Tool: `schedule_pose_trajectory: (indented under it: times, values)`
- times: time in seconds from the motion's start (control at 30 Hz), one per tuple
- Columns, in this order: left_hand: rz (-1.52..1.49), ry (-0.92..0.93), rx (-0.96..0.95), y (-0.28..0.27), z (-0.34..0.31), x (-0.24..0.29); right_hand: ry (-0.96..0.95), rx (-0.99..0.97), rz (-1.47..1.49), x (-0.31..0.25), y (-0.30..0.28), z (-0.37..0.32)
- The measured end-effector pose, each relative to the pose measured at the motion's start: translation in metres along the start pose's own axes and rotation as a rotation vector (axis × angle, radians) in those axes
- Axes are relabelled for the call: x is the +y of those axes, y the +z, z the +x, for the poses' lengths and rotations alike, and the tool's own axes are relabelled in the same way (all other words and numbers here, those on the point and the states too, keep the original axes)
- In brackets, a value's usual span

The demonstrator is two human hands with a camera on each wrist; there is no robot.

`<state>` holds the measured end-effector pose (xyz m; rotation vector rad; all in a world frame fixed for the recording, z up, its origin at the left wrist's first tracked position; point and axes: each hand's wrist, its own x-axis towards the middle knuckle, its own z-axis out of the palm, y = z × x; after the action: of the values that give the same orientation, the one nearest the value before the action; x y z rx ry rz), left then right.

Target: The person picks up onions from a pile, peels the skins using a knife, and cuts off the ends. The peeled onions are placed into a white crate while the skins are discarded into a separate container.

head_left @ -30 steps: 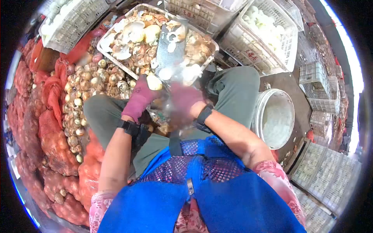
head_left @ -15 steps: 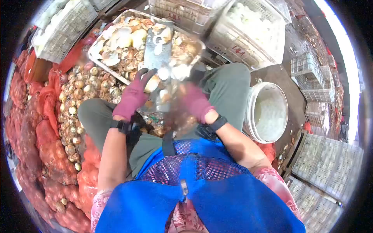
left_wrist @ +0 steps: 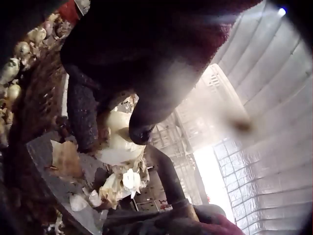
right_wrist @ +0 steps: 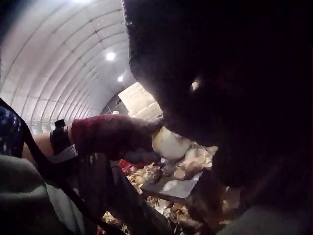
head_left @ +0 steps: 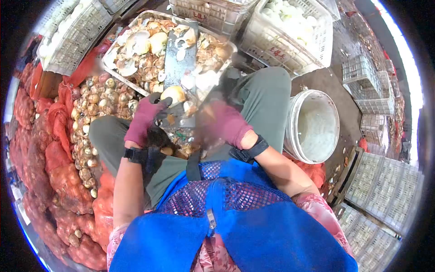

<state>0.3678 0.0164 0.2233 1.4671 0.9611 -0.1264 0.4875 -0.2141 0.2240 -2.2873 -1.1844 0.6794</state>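
The onion (head_left: 174, 95) is just over the near end of the board (head_left: 175, 70), and the left hand (head_left: 146, 117) holds it. In the left wrist view, it sits between two gloved digits, which are bent and clamped on its sides. This hand reaches from the left, with its fingertips toward the middle. The left forearm (head_left: 129, 186) goes almost straight forward, a black band (head_left: 136, 155) at the wrist.

The right hand (head_left: 225, 120) is close by but apart from the left hand. It is blurred, so I cannot tell whether its fingers are together or hold something. The right forearm (head_left: 283, 168) comes diagonally inward. Both hands are between the knees.

The board lies across a tray (head_left: 126, 80) full of peels (head_left: 154, 75). At the left is a heap of onions (head_left: 97, 106); at the right stands a bucket (head_left: 317, 127).
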Motion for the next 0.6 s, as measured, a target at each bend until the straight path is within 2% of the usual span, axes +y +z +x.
schedule_pose_trajectory:
  times: [0.03,0.07,0.1,0.13,0.2,0.23,0.27,0.33,0.37,0.43,0.47,0.53,0.57,0.6]
  values:
    - [0.075,0.126,0.018,0.001,0.004,-0.003,-0.004,0.003,0.003,-0.004,-0.002,0.001]
    - [0.149,0.253,0.032,0.001,0.009,-0.006,0.066,-0.087,0.012,-0.008,-0.004,0.001]
    - [0.195,0.214,0.081,0.007,0.000,0.004,0.137,-0.176,0.018,-0.013,-0.010,0.001]
    - [0.194,0.216,0.078,0.009,0.004,0.000,0.140,-0.174,0.017,-0.015,-0.012,-0.001]
    - [0.132,0.379,0.078,0.017,0.008,-0.006,0.075,-0.188,-0.049,-0.018,-0.011,-0.005]
    - [0.278,0.255,0.095,0.023,0.005,-0.004,0.075,-0.193,-0.048,-0.017,-0.008,-0.007]
    - [0.277,0.249,0.097,0.032,0.002,-0.004,0.029,-0.157,-0.064,-0.016,-0.004,-0.007]
    - [0.705,0.388,0.295,0.037,-0.002,-0.004,-0.027,-0.121,-0.075,-0.013,0.006,-0.003]
    - [0.698,0.292,0.180,0.032,0.001,0.001,-0.049,-0.063,-0.090,-0.010,0.013,-0.001]
    - [0.692,0.328,0.169,0.026,0.002,-0.006,-0.053,0.059,-0.094,-0.012,0.008,-0.004]
    - [0.684,0.371,0.158,0.024,0.004,-0.009,-0.046,0.057,-0.096,-0.014,0.005,-0.004]
    - [0.793,0.390,0.217,0.025,0.010,-0.014,0.071,0.065,0.012,-0.021,-0.001,-0.001]
    - [0.772,0.395,0.253,0.025,0.011,-0.018,0.072,0.060,0.012,-0.017,0.002,-0.003]
    - [0.752,0.398,0.297,0.022,0.011,-0.017,-0.034,0.066,-0.072,-0.012,0.007,-0.004]
